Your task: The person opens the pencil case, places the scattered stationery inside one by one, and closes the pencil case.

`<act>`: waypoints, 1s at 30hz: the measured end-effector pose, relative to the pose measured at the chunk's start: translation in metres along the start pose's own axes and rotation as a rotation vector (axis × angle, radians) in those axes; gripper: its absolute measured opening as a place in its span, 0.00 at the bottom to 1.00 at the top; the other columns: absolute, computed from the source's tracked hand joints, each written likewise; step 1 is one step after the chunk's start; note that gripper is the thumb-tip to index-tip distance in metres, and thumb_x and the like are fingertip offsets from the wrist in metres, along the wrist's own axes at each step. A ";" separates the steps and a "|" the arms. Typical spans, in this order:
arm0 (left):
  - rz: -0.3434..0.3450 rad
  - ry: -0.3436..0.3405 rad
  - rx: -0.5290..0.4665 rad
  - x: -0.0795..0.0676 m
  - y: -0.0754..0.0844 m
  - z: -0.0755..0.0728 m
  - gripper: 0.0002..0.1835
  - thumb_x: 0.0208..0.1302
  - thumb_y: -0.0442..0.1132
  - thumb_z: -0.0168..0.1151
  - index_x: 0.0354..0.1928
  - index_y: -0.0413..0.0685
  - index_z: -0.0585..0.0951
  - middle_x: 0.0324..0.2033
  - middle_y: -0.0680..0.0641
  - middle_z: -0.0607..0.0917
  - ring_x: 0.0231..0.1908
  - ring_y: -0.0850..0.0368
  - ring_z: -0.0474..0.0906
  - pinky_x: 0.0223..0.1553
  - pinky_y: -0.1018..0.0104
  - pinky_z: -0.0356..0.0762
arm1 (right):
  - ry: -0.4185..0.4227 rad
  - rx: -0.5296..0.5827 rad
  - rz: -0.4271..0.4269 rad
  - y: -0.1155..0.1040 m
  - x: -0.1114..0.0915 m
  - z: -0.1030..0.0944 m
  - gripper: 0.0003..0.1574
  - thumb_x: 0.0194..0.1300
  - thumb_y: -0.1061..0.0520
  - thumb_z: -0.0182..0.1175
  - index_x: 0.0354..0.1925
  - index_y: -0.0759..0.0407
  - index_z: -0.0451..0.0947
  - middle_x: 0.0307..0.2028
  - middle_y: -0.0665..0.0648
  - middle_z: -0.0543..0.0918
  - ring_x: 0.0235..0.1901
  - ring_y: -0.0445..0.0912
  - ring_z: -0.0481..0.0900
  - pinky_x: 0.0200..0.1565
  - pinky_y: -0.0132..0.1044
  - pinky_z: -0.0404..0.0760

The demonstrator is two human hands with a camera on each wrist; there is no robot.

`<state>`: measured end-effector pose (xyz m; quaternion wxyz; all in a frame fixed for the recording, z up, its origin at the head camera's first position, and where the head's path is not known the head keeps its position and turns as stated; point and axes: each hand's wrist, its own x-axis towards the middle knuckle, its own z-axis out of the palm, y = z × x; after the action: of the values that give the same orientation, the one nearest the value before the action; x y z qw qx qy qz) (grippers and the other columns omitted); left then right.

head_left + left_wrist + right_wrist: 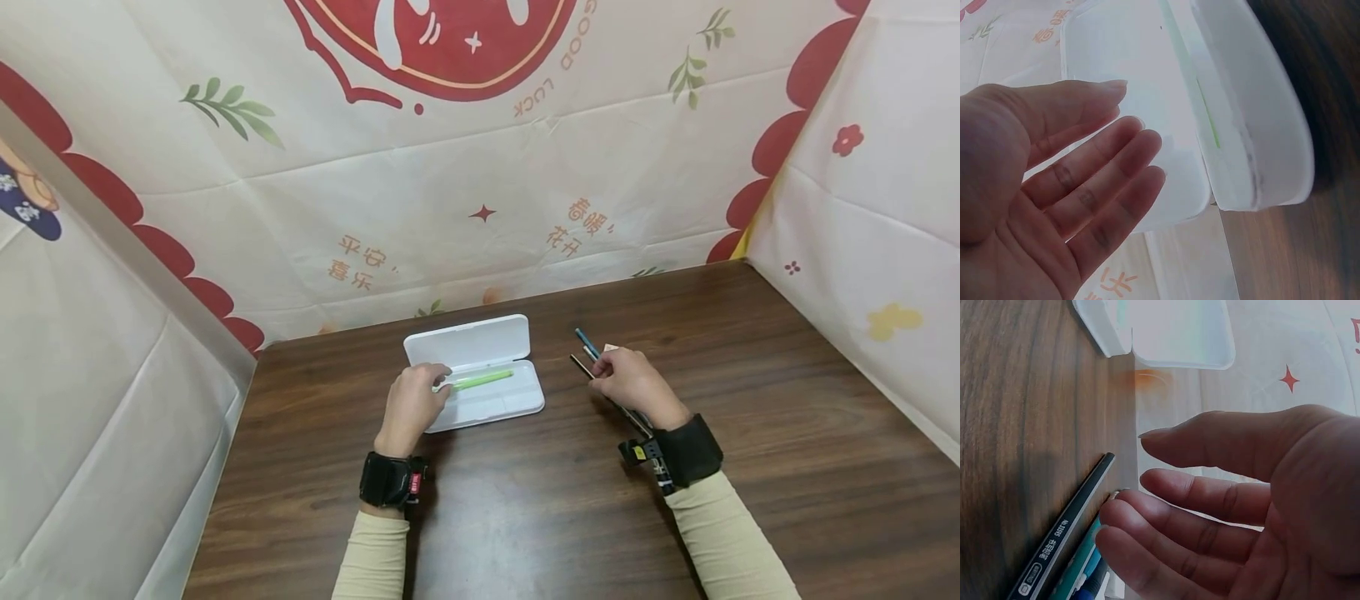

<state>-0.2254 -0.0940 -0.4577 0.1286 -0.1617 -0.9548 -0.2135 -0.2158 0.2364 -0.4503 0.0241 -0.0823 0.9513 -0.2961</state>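
Observation:
An open white pencil case lies on the table with its lid tipped back. A light green pen rests in it. My left hand is over the case's left end, near the pen; in the left wrist view its fingers are loosely bent with nothing between them. To the right of the case, my right hand hovers by several pens. A black pencil with white lettering lies beside a teal one, partly behind the fingers. Between thumb and fingers there is an empty gap.
The brown wooden table ends at the back against a printed cloth. Cloth walls also stand at left and right. A small pale piece shows just beyond the right hand.

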 end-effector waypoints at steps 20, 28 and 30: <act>-0.034 0.001 -0.070 -0.001 -0.006 -0.016 0.11 0.53 0.35 0.68 0.40 0.42 0.87 0.33 0.44 0.89 0.35 0.53 0.83 0.36 0.55 0.82 | -0.046 -0.067 0.063 0.003 0.002 0.003 0.08 0.56 0.58 0.63 0.28 0.64 0.79 0.24 0.58 0.79 0.23 0.48 0.72 0.24 0.41 0.73; -0.026 -0.002 -0.099 -0.002 -0.007 -0.014 0.11 0.54 0.36 0.67 0.40 0.42 0.86 0.33 0.43 0.89 0.35 0.52 0.83 0.36 0.54 0.81 | -0.062 -0.086 0.119 0.004 0.002 0.006 0.06 0.55 0.61 0.64 0.28 0.64 0.78 0.24 0.57 0.77 0.23 0.48 0.73 0.24 0.40 0.73; -0.024 -0.006 -0.108 -0.002 -0.007 -0.014 0.11 0.54 0.36 0.67 0.41 0.41 0.86 0.33 0.42 0.89 0.35 0.51 0.83 0.36 0.54 0.82 | -0.068 -0.093 0.128 0.003 0.002 0.007 0.06 0.55 0.61 0.63 0.28 0.64 0.77 0.24 0.57 0.77 0.22 0.48 0.72 0.23 0.39 0.72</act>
<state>-0.2237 -0.1065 -0.4483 0.1142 -0.1578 -0.9442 -0.2656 -0.2180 0.2349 -0.4578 0.0715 -0.0322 0.9659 -0.2467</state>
